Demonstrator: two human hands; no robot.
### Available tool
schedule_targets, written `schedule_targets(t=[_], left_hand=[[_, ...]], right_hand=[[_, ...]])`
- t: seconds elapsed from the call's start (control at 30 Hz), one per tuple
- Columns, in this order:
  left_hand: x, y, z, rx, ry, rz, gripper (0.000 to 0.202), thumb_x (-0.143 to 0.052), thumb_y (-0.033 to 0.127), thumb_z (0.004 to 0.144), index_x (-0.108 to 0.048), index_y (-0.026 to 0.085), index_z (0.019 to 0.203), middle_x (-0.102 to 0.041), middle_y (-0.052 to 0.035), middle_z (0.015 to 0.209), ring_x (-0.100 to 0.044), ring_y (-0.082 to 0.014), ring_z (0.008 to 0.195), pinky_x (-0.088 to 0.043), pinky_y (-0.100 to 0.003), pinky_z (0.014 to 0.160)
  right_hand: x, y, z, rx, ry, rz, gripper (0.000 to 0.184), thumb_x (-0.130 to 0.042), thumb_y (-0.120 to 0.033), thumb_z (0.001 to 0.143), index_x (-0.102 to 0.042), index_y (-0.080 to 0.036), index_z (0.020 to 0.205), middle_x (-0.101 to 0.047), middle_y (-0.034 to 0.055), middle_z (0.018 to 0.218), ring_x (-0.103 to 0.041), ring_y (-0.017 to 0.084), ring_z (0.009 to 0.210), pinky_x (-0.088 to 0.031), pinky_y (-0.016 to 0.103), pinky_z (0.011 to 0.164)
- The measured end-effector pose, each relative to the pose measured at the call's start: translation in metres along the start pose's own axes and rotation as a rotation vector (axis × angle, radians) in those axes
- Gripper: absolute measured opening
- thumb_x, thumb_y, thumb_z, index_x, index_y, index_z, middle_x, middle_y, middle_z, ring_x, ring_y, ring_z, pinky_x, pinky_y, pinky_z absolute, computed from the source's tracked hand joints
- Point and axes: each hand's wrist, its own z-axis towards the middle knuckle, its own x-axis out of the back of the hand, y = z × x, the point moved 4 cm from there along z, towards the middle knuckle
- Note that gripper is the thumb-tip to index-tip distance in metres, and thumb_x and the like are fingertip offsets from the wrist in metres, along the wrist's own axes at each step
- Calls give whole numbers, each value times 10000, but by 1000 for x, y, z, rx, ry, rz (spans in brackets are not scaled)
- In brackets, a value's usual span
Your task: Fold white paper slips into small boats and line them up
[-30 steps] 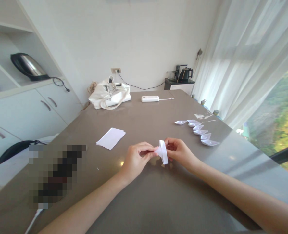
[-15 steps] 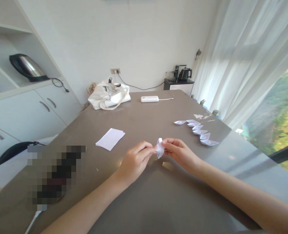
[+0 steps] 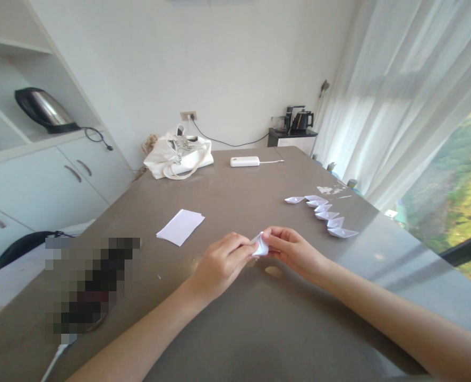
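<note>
A small folded piece of white paper (image 3: 260,246) is pinched between both my hands just above the grey-brown table (image 3: 235,329). My left hand (image 3: 222,263) grips its left side with closed fingers. My right hand (image 3: 294,252) holds its right side, fingers curled round it. Most of the paper is hidden by my fingertips. A row of several finished white paper boats (image 3: 325,214) lies on the table to the right, beyond my right hand.
A stack of white paper sheets (image 3: 180,226) lies left of my hands. A white handbag (image 3: 178,153) and a white power bank (image 3: 245,161) with its cable sit at the far end. A blurred dark object (image 3: 90,286) stands at the near left. A curtain hangs on the right.
The folded paper stood tall and open between my fingers a second ago. It has been pressed smaller, and both hands have closed in around it.
</note>
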Motion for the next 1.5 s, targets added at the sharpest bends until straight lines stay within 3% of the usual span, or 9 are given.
schedule_targets(t=[0.1, 0.27, 0.37, 0.67, 0.93, 1.17, 1.33, 1.5], left_hand=[[0, 1, 4, 63, -9, -100, 113, -582, 251, 848, -657, 193, 909, -638, -50, 836, -586, -146, 778, -471, -256, 733], [-6, -13, 5, 487, 43, -494, 150, -614, 297, 818, -605, 167, 894, -649, -59, 909, -627, -147, 808, -509, -243, 720], [-12, -14, 4, 576, -28, -645, 206, -609, 312, 817, -609, 165, 963, -681, -62, 919, -648, -158, 818, -516, -245, 719], [-4, -1, 9, 437, -2, -357, 95, -548, 213, 834, -635, 181, 857, -694, -5, 780, -630, -117, 692, -470, -208, 686], [-5, 2, 8, 436, 9, -331, 78, -544, 189, 819, -582, 173, 753, -652, -7, 738, -606, -128, 705, -445, -222, 680], [-6, 9, 9, 320, 27, -224, 58, -540, 160, 813, -556, 175, 759, -604, -15, 723, -570, -143, 722, -421, -242, 682], [-4, 9, 8, 334, 58, -167, 67, -538, 154, 810, -532, 185, 751, -604, -6, 724, -571, -136, 704, -426, -237, 672], [-5, 10, 6, 314, 78, -109, 83, -541, 107, 776, -511, 183, 763, -587, -3, 735, -558, -144, 724, -430, -254, 688]], right_hand=[[0, -1, 0, 28, 5, -42, 255, -695, -414, 743, -624, -170, 770, -617, -6, 729, -577, 104, 668, -477, 246, 703], [0, -3, -1, 43, -13, -104, 262, -687, -410, 754, -608, -164, 801, -592, -11, 714, -547, 86, 636, -448, 191, 589], [-3, -4, -2, 22, -53, -69, 271, -689, -411, 752, -590, -168, 822, -596, -9, 723, -558, 89, 637, -450, 177, 538], [-11, -5, -4, 55, -87, -46, 279, -682, -418, 754, -567, -167, 789, -625, 7, 777, -620, 126, 740, -532, 296, 739], [-13, -4, -5, 63, -83, -121, 292, -726, -378, 713, -539, -155, 735, -619, -2, 706, -606, 126, 693, -496, 285, 714], [-13, -5, -7, 76, -31, -140, 294, -728, -340, 702, -498, -160, 668, -584, -21, 635, -558, 103, 629, -437, 226, 632], [-15, -4, -7, 86, -22, -107, 266, -706, -369, 728, -540, -161, 742, -602, -3, 691, -574, 122, 671, -465, 262, 688], [-15, -5, -7, 142, -31, -177, 264, -687, -369, 750, -543, -154, 704, -607, 7, 689, -567, 126, 690, -451, 262, 697]])
